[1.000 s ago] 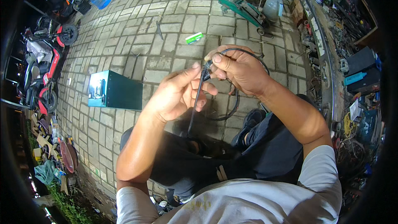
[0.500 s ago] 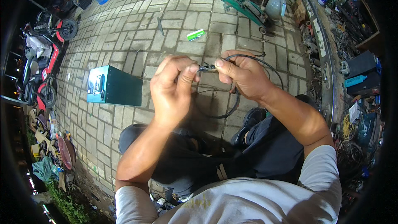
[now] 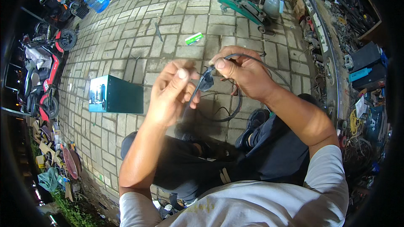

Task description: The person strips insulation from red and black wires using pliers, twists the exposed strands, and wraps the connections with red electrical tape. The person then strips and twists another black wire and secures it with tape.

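My right hand (image 3: 243, 75) is closed, thumb and fingers pinching a thin black cable (image 3: 240, 105) in front of me. The cable loops round behind that hand and hangs in a curve below it. At the pinched spot a dark, crumpled flap (image 3: 205, 82), like tape or film, sticks out. From there a thin dark strand runs down to the left, across the fingers of my left hand (image 3: 171, 89). This hand is slightly blurred, its thumb and fingers apart. Reddish wire ends (image 3: 234, 89) show beneath the right hand.
A dark green box (image 3: 124, 94) stands on the paving, left of my hands. Beyond them lie a small green-and-white packet (image 3: 194, 39) and a green floor jack (image 3: 242, 8). Cluttered shelving (image 3: 332, 59) lines the right; a red scooter (image 3: 52, 67) stands left.
My left hand has come off the cable joint, moved slightly left and down, and opened its fingers. The dark flap and strand now show. My right hand keeps its pinch.
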`<state>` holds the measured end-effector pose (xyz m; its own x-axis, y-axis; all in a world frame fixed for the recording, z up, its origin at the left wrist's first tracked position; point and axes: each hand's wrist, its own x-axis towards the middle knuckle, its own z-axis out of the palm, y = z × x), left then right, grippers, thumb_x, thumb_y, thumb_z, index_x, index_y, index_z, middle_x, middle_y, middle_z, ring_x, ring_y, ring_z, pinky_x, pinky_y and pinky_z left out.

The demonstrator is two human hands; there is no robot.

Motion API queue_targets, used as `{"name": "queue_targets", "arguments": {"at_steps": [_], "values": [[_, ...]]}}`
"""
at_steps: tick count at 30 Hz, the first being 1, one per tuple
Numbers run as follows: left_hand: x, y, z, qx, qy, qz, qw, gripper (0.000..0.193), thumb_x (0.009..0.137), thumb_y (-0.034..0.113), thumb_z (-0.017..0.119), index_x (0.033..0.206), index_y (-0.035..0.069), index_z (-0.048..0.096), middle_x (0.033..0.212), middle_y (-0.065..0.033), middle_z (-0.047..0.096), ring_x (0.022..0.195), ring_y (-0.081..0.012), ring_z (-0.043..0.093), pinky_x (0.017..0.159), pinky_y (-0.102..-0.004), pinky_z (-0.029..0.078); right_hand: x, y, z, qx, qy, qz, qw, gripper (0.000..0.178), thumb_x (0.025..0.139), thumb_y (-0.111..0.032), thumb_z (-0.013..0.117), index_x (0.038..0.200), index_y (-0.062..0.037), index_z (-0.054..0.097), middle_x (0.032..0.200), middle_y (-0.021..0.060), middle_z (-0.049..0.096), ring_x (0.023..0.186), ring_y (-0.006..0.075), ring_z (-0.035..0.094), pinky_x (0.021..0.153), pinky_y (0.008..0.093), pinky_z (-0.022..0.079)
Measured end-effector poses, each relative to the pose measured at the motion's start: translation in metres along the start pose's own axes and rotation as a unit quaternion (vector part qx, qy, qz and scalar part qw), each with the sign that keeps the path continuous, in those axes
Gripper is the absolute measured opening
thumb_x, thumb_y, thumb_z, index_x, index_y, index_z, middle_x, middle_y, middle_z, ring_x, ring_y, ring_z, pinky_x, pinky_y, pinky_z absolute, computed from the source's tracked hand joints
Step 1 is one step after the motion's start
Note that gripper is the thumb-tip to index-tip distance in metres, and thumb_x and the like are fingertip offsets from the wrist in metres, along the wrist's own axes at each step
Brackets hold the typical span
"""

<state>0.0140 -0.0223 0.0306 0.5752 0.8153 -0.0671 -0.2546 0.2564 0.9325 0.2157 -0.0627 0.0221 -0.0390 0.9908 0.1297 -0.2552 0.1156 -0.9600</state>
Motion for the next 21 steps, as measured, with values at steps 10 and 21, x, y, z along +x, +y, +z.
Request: {"name": "queue_targets", "arguments": {"at_steps": [10,21], "values": [[0.004,-0.024,0.007,0.513,0.123,0.243,0.814,0.009,0.077,-0.005,0.062,0.084,0.0,0.058,0.061,-0.0058,0.057,0.057,-0.0074,0.051,0.055,-0.0253,0.045,-0.013,-0.021,0.024,-0.233,-0.013,0.038,0.972,0.018,0.087,-0.018,0.067,0.091,-0.0006,0.064,0.078,0.0006,0.063,0.074,0.007,0.055,0.067,0.024,0.045],[0.019,-0.025,0.002,0.561,0.144,0.285,0.764,0.04,0.071,-0.009,0.06,0.109,0.004,0.057,0.08,-0.0139,0.06,0.069,-0.0326,0.06,0.062,-0.0386,0.049,-0.018,-0.002,0.027,-0.227,-0.103,-0.143,0.958,0.013,0.086,-0.012,0.064,0.094,-0.0025,0.066,0.078,0.0055,0.059,0.076,0.0172,0.058,0.069,0.0294,0.045]]}}
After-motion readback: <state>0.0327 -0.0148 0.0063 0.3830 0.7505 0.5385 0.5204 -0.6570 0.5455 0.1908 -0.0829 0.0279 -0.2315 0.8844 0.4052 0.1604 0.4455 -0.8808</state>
